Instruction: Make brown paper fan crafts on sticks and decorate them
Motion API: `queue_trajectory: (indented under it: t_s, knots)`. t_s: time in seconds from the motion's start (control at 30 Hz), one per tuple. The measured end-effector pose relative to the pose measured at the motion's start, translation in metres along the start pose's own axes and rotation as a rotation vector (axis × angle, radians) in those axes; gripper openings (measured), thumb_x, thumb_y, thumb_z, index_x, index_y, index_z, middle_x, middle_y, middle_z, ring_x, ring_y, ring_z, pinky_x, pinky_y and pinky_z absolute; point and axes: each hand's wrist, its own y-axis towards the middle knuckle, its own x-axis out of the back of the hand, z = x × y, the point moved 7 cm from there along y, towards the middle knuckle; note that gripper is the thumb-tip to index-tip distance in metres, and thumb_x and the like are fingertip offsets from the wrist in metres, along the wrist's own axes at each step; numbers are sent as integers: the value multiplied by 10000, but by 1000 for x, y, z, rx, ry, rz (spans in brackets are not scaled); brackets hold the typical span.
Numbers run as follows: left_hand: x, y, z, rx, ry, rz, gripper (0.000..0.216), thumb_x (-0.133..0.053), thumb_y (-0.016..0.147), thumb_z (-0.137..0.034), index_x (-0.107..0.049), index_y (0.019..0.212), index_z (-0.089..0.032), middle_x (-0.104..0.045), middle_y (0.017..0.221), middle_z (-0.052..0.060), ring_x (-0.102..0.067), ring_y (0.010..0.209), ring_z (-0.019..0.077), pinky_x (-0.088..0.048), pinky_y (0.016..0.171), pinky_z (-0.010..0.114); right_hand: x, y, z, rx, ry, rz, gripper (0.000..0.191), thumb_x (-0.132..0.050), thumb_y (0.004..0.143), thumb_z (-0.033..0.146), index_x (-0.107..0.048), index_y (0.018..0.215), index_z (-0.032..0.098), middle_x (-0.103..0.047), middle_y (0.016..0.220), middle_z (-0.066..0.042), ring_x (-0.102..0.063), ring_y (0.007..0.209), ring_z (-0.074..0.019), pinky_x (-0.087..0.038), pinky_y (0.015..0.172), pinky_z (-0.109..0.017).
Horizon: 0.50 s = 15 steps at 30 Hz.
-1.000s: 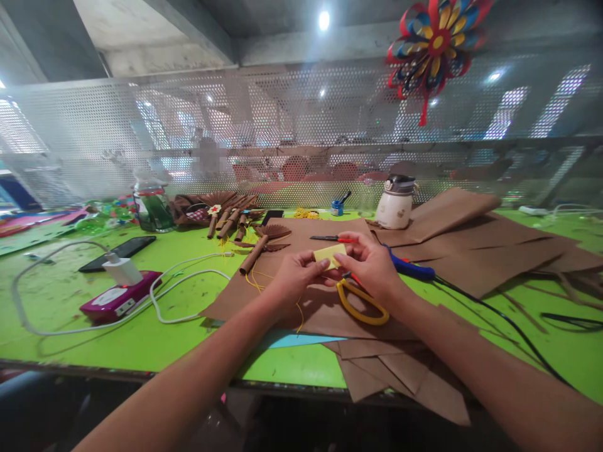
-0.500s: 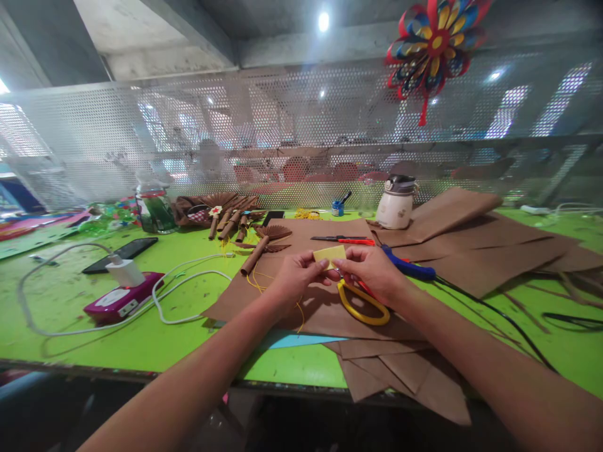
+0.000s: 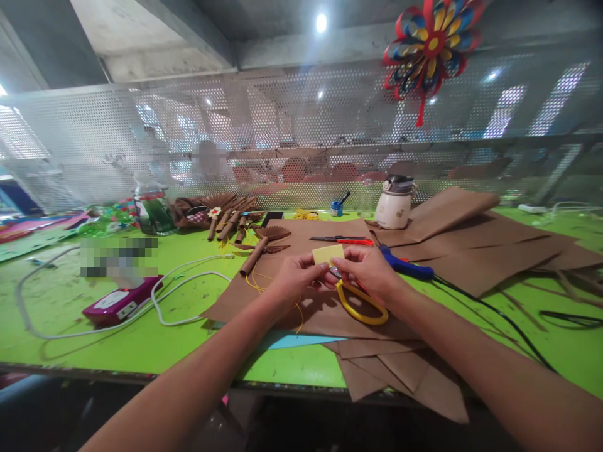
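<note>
Both forearms reach in over the table (image 3: 181, 355) and angle toward each other. The left hand (image 3: 293, 279) and right hand (image 3: 370, 270) nearly meet above the brown paper (image 3: 325, 229), thumbs in front and fingers curled behind. Each grip is pinched on the small yellow paper (image 3: 328, 253), held up between them, near the yellow-handled scissors (image 3: 365, 319). The purple socket block (image 3: 136, 295) carries a white label (image 3: 108, 299), too small to read.
</note>
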Motion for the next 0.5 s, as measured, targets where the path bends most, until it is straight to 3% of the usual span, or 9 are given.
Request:
queue_trajectory:
  t_s: [0.17, 0.5]
  knots:
    - [-2, -1, -3, -3, -39, -26, 241, -687, 698, -320, -637, 789, -103, -676, 678, 80, -605, 582, 126, -432, 510, 198, -10, -1, -5, -57, 56, 128, 338, -685, 650, 422, -616, 784, 120, -547, 585, 8, -443, 487, -70, -351, 448, -202]
    - [-1, 1, 6, 21, -120, 43, 210, -666, 726, -284, -647, 847, -112, -663, 700, 78, -598, 599, 107, -433, 528, 182, -2, 1, -1, -6, -41, 13, 294, -692, 640, 402, -626, 714, 126, -520, 483, 34, -400, 402, -55, -304, 377, -189]
